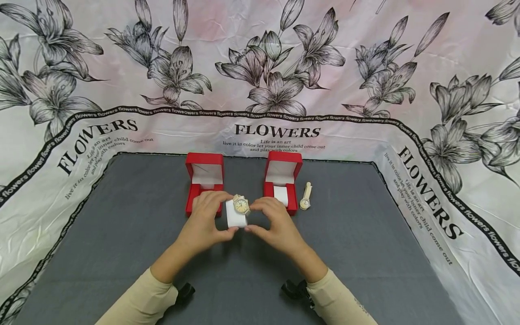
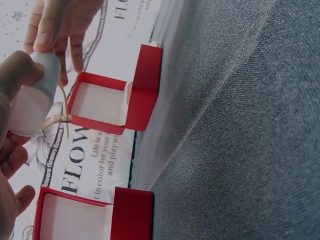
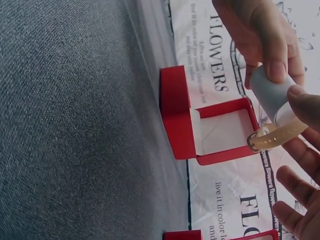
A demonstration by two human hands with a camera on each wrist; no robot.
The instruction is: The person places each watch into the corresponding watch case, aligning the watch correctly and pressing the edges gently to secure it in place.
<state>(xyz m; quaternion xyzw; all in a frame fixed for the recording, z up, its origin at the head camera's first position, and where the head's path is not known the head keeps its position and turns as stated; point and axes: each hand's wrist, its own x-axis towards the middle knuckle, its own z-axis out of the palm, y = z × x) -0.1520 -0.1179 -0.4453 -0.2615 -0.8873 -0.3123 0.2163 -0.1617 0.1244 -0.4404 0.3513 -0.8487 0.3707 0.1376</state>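
Above the table, a white watch cushion [image 1: 236, 217] is held between both hands. A cream wristwatch [image 1: 241, 205] lies against its upper side, dial facing up; its loose strap [image 3: 282, 136] hangs off the cushion in the right wrist view. My left hand [image 1: 205, 220] grips the cushion's left end, thumb below and fingers above. The right hand [image 1: 279, 224] pinches the other end, thumb on the cushion and index finger at the watch. Just behind the left hand stands an open red box [image 1: 205, 161], its inside partly hidden by that hand.
A second open red box [image 1: 284, 156], behind the right hand, holds another white cushion [image 1: 280, 195]. To its right, a second cream wristwatch [image 1: 305, 198] lies on the grey cloth [image 1: 349, 253]. Flower-printed fabric [image 1: 276, 67] rises behind the table.
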